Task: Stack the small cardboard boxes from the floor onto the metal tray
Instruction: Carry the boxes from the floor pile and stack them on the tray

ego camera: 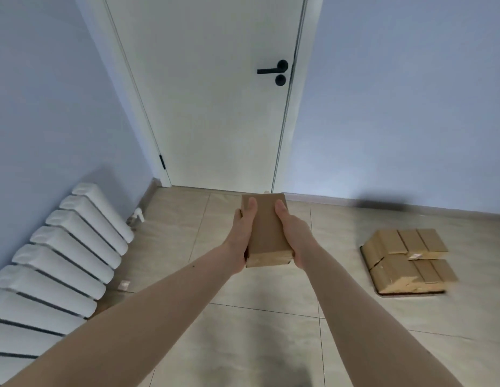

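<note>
Both our hands, left hand (241, 241) and right hand (294, 236), grip one small cardboard box (267, 233), fingers curled round it, above the floor (257, 331); stacked boxes (408, 258) cover the metal tray (369, 270).

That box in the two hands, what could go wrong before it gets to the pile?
The cardboard box is held up in the air between the left hand and right hand, mostly by its sides, so it might slip and drop onto the tiled floor. The stacked boxes already cover nearly all of the tray, and some overhang its edge, so another on top could sit crooked or topple.
</note>
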Action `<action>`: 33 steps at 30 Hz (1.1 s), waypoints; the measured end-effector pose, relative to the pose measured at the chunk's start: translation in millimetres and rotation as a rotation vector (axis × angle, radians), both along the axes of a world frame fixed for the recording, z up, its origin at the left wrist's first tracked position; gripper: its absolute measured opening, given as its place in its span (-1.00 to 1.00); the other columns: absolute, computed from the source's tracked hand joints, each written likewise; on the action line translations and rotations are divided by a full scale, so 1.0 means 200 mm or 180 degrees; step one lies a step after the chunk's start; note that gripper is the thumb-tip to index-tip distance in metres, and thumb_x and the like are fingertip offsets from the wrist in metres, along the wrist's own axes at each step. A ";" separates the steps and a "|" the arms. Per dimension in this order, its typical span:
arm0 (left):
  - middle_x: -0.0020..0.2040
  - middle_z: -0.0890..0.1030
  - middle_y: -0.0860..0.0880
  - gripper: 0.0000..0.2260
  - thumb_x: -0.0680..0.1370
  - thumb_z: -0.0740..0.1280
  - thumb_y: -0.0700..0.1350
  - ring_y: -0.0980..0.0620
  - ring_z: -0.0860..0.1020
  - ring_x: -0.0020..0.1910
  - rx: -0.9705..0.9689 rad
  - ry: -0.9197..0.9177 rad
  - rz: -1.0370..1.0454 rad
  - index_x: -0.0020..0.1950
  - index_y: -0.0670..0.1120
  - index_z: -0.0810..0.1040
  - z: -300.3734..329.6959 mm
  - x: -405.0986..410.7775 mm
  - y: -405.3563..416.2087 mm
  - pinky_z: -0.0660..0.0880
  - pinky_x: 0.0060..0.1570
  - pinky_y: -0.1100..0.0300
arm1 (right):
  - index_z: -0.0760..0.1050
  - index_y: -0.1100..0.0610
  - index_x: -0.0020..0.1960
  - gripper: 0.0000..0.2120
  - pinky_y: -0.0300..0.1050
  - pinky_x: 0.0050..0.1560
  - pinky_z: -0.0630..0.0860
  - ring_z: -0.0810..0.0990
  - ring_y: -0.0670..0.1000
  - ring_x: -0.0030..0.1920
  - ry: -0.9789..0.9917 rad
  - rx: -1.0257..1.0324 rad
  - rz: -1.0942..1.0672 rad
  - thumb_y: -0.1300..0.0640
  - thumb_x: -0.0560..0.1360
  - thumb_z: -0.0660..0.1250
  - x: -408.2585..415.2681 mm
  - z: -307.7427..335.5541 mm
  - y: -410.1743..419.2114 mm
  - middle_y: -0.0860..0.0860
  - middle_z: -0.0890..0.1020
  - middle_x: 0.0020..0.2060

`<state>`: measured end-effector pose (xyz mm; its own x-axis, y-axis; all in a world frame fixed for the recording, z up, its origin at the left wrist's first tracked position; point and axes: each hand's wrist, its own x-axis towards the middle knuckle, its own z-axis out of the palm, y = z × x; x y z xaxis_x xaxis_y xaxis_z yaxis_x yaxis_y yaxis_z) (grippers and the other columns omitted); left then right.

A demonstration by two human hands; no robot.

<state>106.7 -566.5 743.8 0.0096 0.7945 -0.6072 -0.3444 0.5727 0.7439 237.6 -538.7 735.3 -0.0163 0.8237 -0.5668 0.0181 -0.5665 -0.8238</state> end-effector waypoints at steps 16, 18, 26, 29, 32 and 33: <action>0.20 0.64 -0.07 -0.60 0.59 0.23 0.31 -0.15 0.68 0.07 -0.0122 -0.0119 -0.0631 0.35 0.16 0.40 -0.03 1.43 0.46 0.66 -0.07 -0.13 | 0.58 0.09 0.17 -0.45 0.12 0.13 0.63 0.71 0.13 0.01 -0.0001 -0.0060 -0.0749 -0.38 0.51 0.28 1.42 -0.05 0.28 0.09 0.71 0.02; 0.20 0.64 -0.08 -0.57 0.59 0.23 0.32 -0.16 0.68 0.08 -0.0110 -0.0067 -0.0702 0.38 0.16 0.40 -0.03 1.56 0.54 0.65 -0.03 -0.17 | 0.58 0.07 0.19 -0.41 0.17 0.16 0.62 0.71 0.15 0.03 0.0055 -0.0048 -0.0848 -0.41 0.48 0.29 1.55 -0.05 0.34 0.08 0.72 0.02; 0.20 0.66 -0.07 -0.56 0.58 0.23 0.33 -0.15 0.69 0.06 -0.0072 -0.0163 -0.0957 0.38 0.15 0.42 -0.06 2.12 0.97 0.66 -0.08 -0.15 | 0.45 0.08 0.28 -0.37 0.18 0.20 0.59 0.67 0.13 0.09 -0.0071 0.0132 -0.1173 -0.39 0.47 0.32 2.10 -0.04 0.67 0.08 0.67 0.09; 0.21 0.65 -0.08 -0.54 0.58 0.22 0.35 -0.16 0.69 0.06 -0.0061 -0.0229 -0.1093 0.38 0.14 0.40 -0.06 2.34 1.16 0.66 -0.11 -0.13 | 0.46 0.10 0.29 -0.41 0.20 0.21 0.59 0.67 0.14 0.10 -0.0101 0.0185 -0.1266 -0.35 0.51 0.31 2.32 -0.04 0.82 0.09 0.68 0.10; 0.20 0.65 -0.10 -0.56 0.59 0.22 0.32 -0.16 0.69 0.06 -0.0160 -0.0290 -0.1178 0.36 0.11 0.41 -0.03 2.56 1.31 0.66 -0.17 -0.08 | 0.49 0.13 0.28 -0.48 0.19 0.23 0.58 0.67 0.15 0.11 -0.0139 0.0161 -0.1381 -0.27 0.56 0.31 2.54 -0.02 0.96 0.10 0.68 0.10; 0.20 0.65 -0.10 -0.56 0.59 0.23 0.32 -0.16 0.69 0.06 -0.0150 -0.0299 -0.1206 0.35 0.10 0.42 -0.03 2.63 1.36 0.66 -0.14 -0.09 | 0.50 0.12 0.28 -0.47 0.21 0.24 0.57 0.67 0.16 0.11 -0.0126 0.0200 -0.1418 -0.28 0.55 0.32 2.60 -0.02 0.99 0.10 0.68 0.09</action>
<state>633.1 -294.7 738.4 0.3542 0.6951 -0.6256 -0.1672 0.7052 0.6890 758.5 -339.9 732.1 0.3684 0.7782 -0.5086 -0.1841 -0.4751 -0.8604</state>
